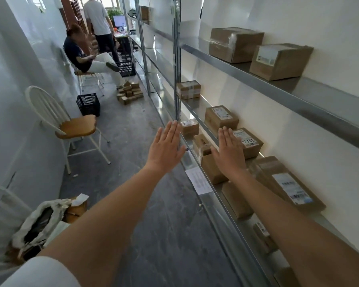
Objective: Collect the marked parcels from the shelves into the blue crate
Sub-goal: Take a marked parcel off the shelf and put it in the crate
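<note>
Both my arms stretch forward with flat, straight fingers, holding nothing. My left hand (165,147) hovers in the aisle beside the shelf upright (176,79). My right hand (230,152) is raised in front of the middle shelf (197,119), over a brown parcel with handwritten digits (250,141). More cardboard parcels sit on that shelf: one with a white label (221,118) and a long one at the right (286,181). Two bigger boxes (234,44) (280,61) stand on the upper shelf. A dark blue crate (88,104) stands on the floor down the aisle.
A white chair with a wooden seat (75,127) stands on the left. Another chair at the lower left carries a bag (39,222). A seated person (85,56), a standing person (100,23), a second crate (125,68) and a pile of small boxes (130,93) fill the far aisle.
</note>
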